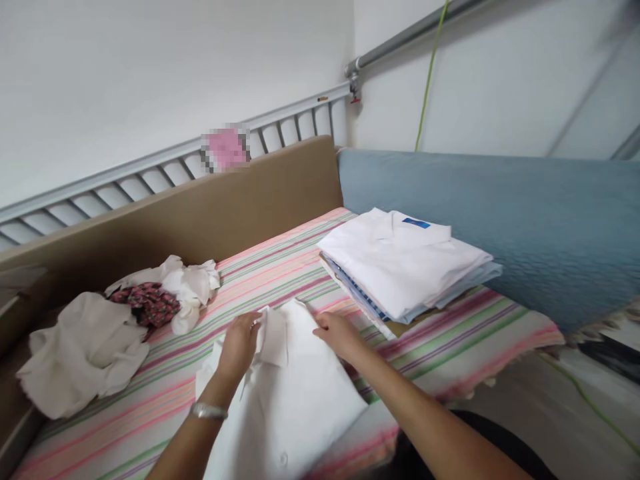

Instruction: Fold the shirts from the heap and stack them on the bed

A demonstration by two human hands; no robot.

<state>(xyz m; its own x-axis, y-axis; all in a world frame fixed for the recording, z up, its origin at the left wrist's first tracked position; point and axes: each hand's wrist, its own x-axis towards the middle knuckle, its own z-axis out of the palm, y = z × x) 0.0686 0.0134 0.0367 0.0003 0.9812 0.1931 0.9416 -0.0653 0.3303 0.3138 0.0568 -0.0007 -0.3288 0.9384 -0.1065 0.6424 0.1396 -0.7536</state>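
Observation:
A white shirt lies partly folded in front of me on the striped bedspread. My left hand pinches it by the collar area, its fingers closed on the cloth. At the shirt's upper right edge, my right hand grips the fabric between thumb and fingers. A silver bracelet circles my left wrist. Beyond my right hand sits a stack of folded shirts, a white one with a blue label on top.
Crumpled white clothes and a dark floral cloth lie at the left. A brown backboard and a blue padded panel border the bed. Behind stands a white radiator; a green cord hangs by the wall.

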